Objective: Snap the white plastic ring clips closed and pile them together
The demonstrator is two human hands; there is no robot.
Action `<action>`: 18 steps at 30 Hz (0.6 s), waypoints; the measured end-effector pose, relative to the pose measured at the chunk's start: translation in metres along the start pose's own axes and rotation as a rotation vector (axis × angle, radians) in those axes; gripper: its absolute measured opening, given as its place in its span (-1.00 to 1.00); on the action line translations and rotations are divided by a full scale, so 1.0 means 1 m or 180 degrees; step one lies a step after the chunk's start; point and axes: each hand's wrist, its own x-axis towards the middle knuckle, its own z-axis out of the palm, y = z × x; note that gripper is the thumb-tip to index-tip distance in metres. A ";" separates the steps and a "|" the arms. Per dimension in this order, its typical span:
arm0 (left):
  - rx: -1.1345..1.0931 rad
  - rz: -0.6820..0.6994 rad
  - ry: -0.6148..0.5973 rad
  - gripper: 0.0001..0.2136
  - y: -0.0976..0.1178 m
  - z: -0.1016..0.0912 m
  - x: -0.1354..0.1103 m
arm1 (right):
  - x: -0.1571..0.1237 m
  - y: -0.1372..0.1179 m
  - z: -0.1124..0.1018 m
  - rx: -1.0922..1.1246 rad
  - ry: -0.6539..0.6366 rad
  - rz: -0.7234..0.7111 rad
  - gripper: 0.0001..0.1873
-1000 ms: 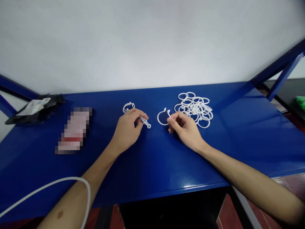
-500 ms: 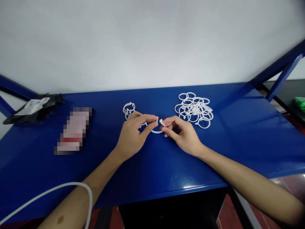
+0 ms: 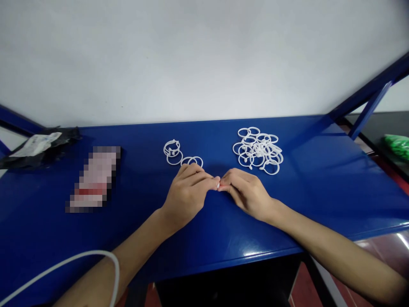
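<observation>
My left hand (image 3: 187, 198) and my right hand (image 3: 249, 192) meet above the table's middle, fingertips pinched together. A small bit of a white plastic snap ring (image 3: 218, 185) shows between them; the fingers hide the rest. Just beyond my left hand lies a small group of white rings (image 3: 171, 152), with two more overlapping near its knuckles. To the right, past my right hand, sits a larger loose heap of the same rings (image 3: 262, 148). Some of them have small knobs at their ends.
The rings lie on a blue table (image 3: 143, 251) against a pale wall. On the left are a pixelated flat object (image 3: 97, 175) and a black plastic package (image 3: 38, 145) with a white label. A white cable (image 3: 79, 254) crosses before my left forearm.
The hands have come together and nearer to me. The ring's separated ends, visible before, are now covered by the fingers. More rings show beyond my left hand.
</observation>
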 end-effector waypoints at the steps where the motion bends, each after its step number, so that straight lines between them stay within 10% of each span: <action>1: 0.0103 0.0027 -0.0068 -0.70 -0.001 0.000 0.000 | 0.000 0.001 0.000 -0.0071 -0.0042 -0.0014 -0.83; 18: 0.1267 -0.0611 -0.0888 -0.70 -0.051 -0.009 0.003 | 0.018 0.069 -0.058 -0.2524 0.1179 0.0554 -0.82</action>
